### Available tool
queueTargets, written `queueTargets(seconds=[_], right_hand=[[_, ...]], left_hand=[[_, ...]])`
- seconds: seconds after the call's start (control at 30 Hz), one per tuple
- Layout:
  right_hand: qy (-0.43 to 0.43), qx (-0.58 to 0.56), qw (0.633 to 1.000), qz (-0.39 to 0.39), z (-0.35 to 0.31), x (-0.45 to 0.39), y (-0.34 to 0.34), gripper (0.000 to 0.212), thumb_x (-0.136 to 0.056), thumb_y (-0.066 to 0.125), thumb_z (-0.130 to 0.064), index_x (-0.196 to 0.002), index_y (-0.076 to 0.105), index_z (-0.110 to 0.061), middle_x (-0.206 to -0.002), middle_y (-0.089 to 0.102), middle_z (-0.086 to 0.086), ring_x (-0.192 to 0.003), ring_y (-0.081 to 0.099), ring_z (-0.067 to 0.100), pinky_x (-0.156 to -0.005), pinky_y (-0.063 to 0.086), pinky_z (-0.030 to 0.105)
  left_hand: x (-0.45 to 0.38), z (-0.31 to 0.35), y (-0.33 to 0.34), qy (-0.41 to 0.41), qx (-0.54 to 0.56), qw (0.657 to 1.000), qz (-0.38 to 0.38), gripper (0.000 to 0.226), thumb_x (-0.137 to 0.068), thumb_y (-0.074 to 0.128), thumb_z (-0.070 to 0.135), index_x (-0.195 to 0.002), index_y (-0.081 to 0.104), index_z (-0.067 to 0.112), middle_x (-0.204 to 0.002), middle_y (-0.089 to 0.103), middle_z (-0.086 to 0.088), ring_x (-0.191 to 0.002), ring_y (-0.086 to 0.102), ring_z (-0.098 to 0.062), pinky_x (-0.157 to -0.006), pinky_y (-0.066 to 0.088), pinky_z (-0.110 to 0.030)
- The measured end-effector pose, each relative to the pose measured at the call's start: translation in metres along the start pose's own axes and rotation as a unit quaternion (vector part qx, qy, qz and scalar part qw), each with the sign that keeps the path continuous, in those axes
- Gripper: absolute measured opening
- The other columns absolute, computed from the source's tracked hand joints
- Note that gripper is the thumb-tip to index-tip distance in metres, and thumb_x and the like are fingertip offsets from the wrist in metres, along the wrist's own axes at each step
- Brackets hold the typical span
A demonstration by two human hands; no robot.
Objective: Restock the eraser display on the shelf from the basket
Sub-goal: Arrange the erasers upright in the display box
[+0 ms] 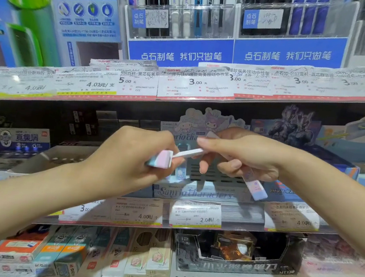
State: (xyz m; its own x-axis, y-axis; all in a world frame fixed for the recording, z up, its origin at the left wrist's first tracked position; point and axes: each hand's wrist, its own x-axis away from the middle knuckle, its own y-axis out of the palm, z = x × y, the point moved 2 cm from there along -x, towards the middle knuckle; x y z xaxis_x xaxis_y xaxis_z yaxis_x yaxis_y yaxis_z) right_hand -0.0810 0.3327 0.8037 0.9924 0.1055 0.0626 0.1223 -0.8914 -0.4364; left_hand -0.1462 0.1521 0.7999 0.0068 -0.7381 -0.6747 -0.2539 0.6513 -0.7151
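My left hand (128, 162) grips a pink-and-blue eraser (161, 158) in front of the middle shelf. My right hand (243, 154) holds another pastel eraser (254, 186), which hangs slanted below its palm. A thin white piece (189, 153) spans between the two hands, pinched by the right fingertips. Behind the hands stands the eraser display box (195, 193) with cartoon characters on its header card (210, 121). A grey slotted basket (61, 158) sits on the shelf behind my left wrist.
Price tags (195, 215) line the shelf edges. Pen racks (183, 24) fill the top shelf. Pencil boxes (73, 253) and a black display carton (238, 256) occupy the bottom shelf. Other product boxes (296, 126) stand right of the display.
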Motion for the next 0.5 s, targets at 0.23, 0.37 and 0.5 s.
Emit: queueTargets(seconds=[0.23, 0.37, 0.5], right_hand=[[-0.010, -0.046, 0.996, 0.078, -0.001, -0.006, -0.008, 0.011, -0.087, 0.059, -0.017, -0.097, 0.063, -0.016, -0.038, 0.037, -0.011, -0.031, 0.022, 0.002, -0.030, 0.012, 0.012], [-0.087, -0.008, 0.981, 0.176, -0.005, -0.014, -0.020, 0.021, -0.082, 0.062, 0.000, -0.102, 0.058, -0.005, -0.065, 0.052, 0.000, -0.032, 0.031, 0.003, -0.032, 0.024, 0.013], [-0.096, 0.192, 0.944, 0.251, -0.006, -0.017, -0.034, 0.021, -0.077, 0.071, -0.011, -0.092, 0.058, -0.007, -0.065, 0.052, 0.000, -0.048, 0.050, 0.011, -0.047, 0.040, 0.019]], left_hand=[[-0.001, 0.005, 0.006, 0.109, -0.067, 0.991, -0.029, 0.017, -0.087, 0.055, 0.030, -0.088, 0.051, 0.013, -0.063, 0.065, -0.005, -0.050, 0.057, -0.027, -0.041, 0.047, -0.031], [0.001, -0.003, 0.003, 0.066, -0.057, 0.995, -0.058, 0.027, -0.083, 0.056, 0.030, -0.105, 0.052, 0.016, -0.071, 0.071, -0.004, -0.057, 0.066, -0.026, -0.047, 0.053, -0.033], [0.006, -0.014, -0.002, 0.015, -0.061, 0.993, -0.100, 0.051, -0.066, 0.076, 0.002, -0.113, 0.059, 0.011, -0.084, 0.073, -0.007, -0.069, 0.070, -0.025, -0.057, 0.058, -0.037]])
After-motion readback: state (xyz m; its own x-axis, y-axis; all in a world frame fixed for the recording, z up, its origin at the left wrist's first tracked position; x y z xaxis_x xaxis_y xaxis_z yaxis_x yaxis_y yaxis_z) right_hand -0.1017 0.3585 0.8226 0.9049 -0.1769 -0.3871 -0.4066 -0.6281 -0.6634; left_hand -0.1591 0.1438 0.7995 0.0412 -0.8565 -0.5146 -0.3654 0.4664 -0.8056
